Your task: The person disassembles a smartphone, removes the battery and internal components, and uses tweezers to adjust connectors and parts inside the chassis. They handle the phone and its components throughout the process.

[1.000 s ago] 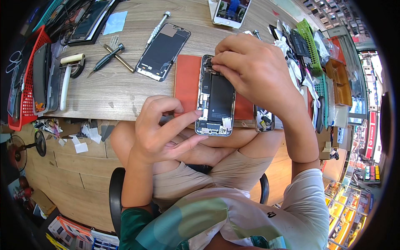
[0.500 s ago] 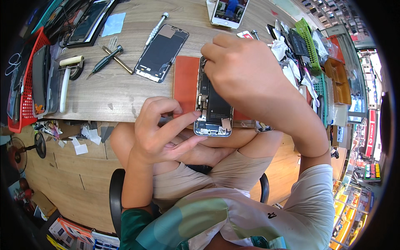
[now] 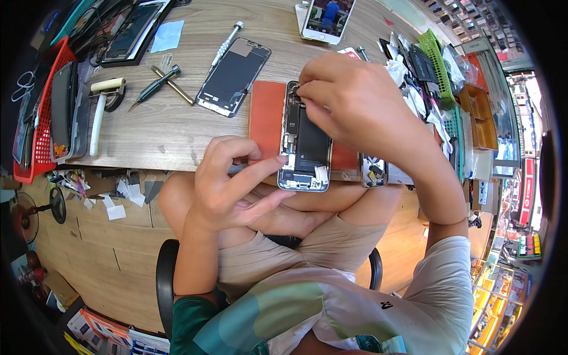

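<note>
An opened smartphone [image 3: 312, 148] with its battery and inner parts bare lies over an orange-red mat [image 3: 267, 115], its lower end past the table edge. My left hand [image 3: 222, 183] grips its lower left corner, index finger on the inner edge and thumb by the bottom rim. Over the phone's upper end is my right hand [image 3: 361, 103], fingers pinched together near the top; whatever they hold is too small or hidden to make out. A detached phone screen [image 3: 232, 77] rests left of the mat, dark inner side up. Right of the phone sits a small tray [image 3: 374, 171] with little parts.
Screwdrivers [image 3: 155, 87] and a white-handled roller [image 3: 98, 121] lie to the left, near a red basket [image 3: 40, 127]. A white phone [image 3: 327, 22] stands at the back. Battery-like parts and scraps [image 3: 417, 74] crowd the right, beside a green basket [image 3: 436, 65].
My right hand has shifted slightly right, uncovering more of the phone's upper end and the small parts tray. My left hand keeps its grip. The whole view has shifted slightly.
</note>
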The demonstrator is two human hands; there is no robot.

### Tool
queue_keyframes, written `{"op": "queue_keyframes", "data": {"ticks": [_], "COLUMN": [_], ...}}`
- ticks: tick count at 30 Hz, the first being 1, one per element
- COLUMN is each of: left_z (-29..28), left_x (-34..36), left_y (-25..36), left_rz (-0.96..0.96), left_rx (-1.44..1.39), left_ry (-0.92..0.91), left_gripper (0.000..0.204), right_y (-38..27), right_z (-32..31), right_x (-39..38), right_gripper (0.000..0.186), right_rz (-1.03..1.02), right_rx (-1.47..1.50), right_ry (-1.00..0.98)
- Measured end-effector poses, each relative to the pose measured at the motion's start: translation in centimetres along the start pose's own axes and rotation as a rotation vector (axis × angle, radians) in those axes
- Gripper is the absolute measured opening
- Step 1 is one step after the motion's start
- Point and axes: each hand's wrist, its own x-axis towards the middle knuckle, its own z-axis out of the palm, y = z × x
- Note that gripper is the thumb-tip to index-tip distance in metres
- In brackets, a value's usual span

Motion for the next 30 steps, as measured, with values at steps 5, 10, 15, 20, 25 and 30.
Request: {"op": "queue_keyframes", "data": {"ticks": [5,10,15,20,25,30], "left_z": [0.0,-0.1,0.1,0.0,-0.2,-0.3], "left_x": [0.1,0.1,0.1,0.0,0.1,0.1], "left_y": [-0.2,-0.3,-0.3,-0.4,-0.2,-0.3], "left_rz": [0.011,0.023,0.026,0.027,0.028,0.047], "left_rx": [0.001,-0.003,-0.007,-0.008,-0.006,0.001], "left_ry": [0.009,0.012,0.022,0.01,-0.035,-0.033], "left_gripper": [0.056,0.056,0.056,0.057,0.057,0.058], "right_y": [0.3,-0.3,-0.9,-1.8,-2.2,-0.8], "right_z": [-0.2,-0.2,-0.9,-0.5,0.1,0.4], "right_x": [0.3,0.6,1.2,1.7,0.8,0.2], "right_gripper": [0.009,0.008,0.009,0.013,0.011,0.018], "right_rz": [0.021,0.001,-0.029,-0.158,-0.077,0.01], "right_rx": [0.076,0.004,-0.076,-0.148,-0.104,0.055], "right_ry": [0.039,-0.006,-0.139,-0.153,-0.14,-0.014]}}
